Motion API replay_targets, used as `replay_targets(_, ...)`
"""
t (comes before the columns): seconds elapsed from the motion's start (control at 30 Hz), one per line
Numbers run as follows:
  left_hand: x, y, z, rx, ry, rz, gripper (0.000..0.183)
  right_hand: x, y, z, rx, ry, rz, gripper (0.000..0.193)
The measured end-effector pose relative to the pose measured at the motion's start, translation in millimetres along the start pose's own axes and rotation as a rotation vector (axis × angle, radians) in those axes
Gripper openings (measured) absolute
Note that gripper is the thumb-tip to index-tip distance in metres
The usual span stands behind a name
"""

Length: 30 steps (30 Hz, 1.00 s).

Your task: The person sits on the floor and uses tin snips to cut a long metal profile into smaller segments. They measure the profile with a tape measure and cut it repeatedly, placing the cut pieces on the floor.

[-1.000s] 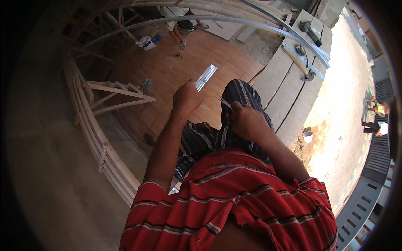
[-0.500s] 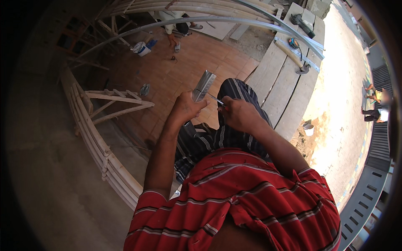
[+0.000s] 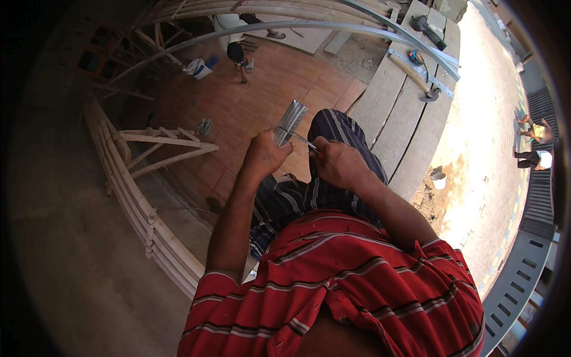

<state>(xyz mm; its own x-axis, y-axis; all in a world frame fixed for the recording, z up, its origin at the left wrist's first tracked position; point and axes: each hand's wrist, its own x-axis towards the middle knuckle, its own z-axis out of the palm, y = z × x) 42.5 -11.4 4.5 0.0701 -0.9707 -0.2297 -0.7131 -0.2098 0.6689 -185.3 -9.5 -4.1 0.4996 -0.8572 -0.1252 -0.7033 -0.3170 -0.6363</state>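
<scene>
Reddish tiled floor [image 3: 297, 74]; sunlit paving [image 3: 485, 113] right; left side dim.

So yeah, a hammer [image 3: 409, 71] is lying on the plank surface [image 3: 379, 108] at upper right, a blue-and-black tape measure [image 3: 416, 57] is sitting just beside it, and a dark power tool [image 3: 428, 32] is resting further up. Upper left, a white bucket [image 3: 199, 68] is standing on the tiled floor [image 3: 285, 74] near a co-worker [image 3: 228, 25]. Some grey footwear [image 3: 204, 127] is lying near a wooden frame [image 3: 169, 140] on the left, and another bucket [image 3: 439, 181] is sitting right of centre.
</scene>
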Motion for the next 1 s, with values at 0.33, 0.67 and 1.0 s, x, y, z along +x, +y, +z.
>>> replay_targets(0.33, -0.9, 0.2, 0.6, 0.027, 0.014, 0.04, 0.028, 0.3, 6.0, 4.1, -0.063, -0.062, 0.059, 0.03)
replay_targets(0.67, -5.2, 14.2, 9.2, 0.164, 0.082, 0.014, 0.039, -2.6, 25.0, 9.3, 0.127, -0.039, 0.001, 0.029)
replay_targets(1.0, 1.0, 8.8, -12.0, 0.262, 0.25, 0.109, 0.047, -19.1, 13.4, -15.6, 0.111, -0.126, 0.173, 0.028)
